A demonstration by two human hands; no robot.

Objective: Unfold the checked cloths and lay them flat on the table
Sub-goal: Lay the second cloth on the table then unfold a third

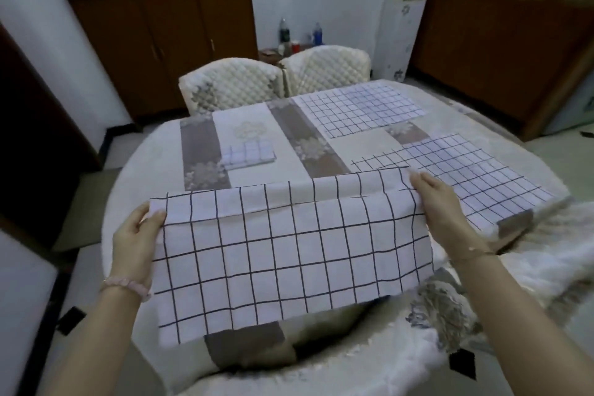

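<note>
We've got both hands clamped on the white fabric cloth with dark grid lines (289,251): left hand (136,235) pinches its left edge, thumb on top; right hand (442,206) grips the right edge. Hands well apart, cloth stretched between them, held over the near side of the round tabletop (154,151), which wears a cream cover with grey-brown floral patches (205,151)

Risks as we judge them:
- a flap along the far edge is doubled over; set it down like this and it lies folded, not flat
- right hand sits just beside, maybe touching, the near flat checked cloth (475,170); spreading toward that side could drag or overlap it
- lower part of the held cloth seems to hang past the near tabletop rim; release with too much overhang and it may slide off
- small folded checked stack (249,154) lies in the middle, apart from the held cloth; a wide sweep away from us could knock it

We can't make out:
- fingers of both hands, hidden under the cloth
- whether the held cloth touches the tabletop or hangs above it
- how many layers are left in it, or how many cloths in the stack
- near tabletop rim, covered by the cloth
</note>
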